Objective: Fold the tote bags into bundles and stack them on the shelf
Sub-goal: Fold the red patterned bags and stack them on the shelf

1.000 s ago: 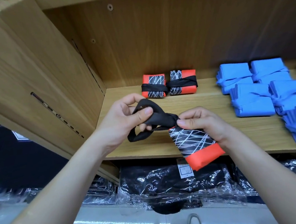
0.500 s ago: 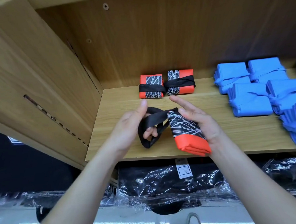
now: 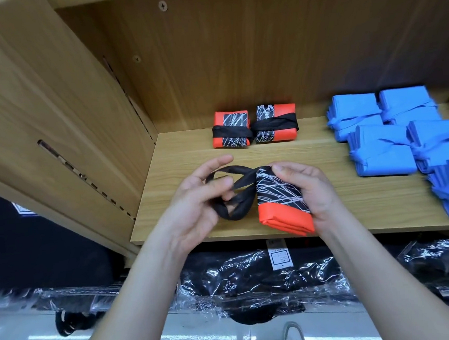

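shelf [image 3: 353, 200] bears orange bundles [image 3: 231, 131] behind the held tote bag [image 3: 278, 192], blue bundles [image 3: 384, 150] right

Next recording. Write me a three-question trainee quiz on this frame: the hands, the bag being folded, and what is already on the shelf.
1. True or false: the black straps in the left hand are already tied round the folded bag in the right hand.
2. How many orange-and-black bundles lie at the back of the shelf? A) one B) two C) four
3. Fill in: the bundles on the shelf's right are coloured ____.

Key: 1 false, they loop loose beside it; 2 B; 3 blue.
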### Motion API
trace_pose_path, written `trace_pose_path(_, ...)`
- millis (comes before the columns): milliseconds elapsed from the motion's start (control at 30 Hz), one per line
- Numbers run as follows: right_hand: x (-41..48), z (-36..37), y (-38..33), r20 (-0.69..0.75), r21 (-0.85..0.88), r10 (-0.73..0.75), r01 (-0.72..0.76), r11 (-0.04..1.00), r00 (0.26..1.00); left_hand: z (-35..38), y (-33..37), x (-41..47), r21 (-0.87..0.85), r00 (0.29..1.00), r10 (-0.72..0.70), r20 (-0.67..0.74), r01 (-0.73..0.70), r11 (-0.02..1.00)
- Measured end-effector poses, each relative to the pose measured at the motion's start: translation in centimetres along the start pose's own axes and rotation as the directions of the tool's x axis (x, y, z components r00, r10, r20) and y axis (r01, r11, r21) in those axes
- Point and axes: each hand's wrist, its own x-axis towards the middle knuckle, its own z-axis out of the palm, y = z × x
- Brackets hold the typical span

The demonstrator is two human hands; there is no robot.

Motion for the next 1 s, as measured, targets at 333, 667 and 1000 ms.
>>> trace_pose_path(333,-0.1,0.7,0.7,0.109,-0.405,-0.014,0.057,0.913,0.994,0.7,1.0,0.7,0.720,0.955,0.225,-0.191,-0.020,0.694)
trace_pose_path(667,0.6,1.1,0.4,-0.079,-0.277,-0.026,0.003,0.961,0.997,1.1,-0.8,-0.6,0.555,0.985,0.166,0.045,-0.163,0.815)
trace_pose_path(1000,0.6,2.1,0.4,-0.241,-0.045,-0.071,0.062,0.997,0.968,0.6,-2.8,-1.3,0.612,0.928,0.369,-0.053,-0.262,0.746)
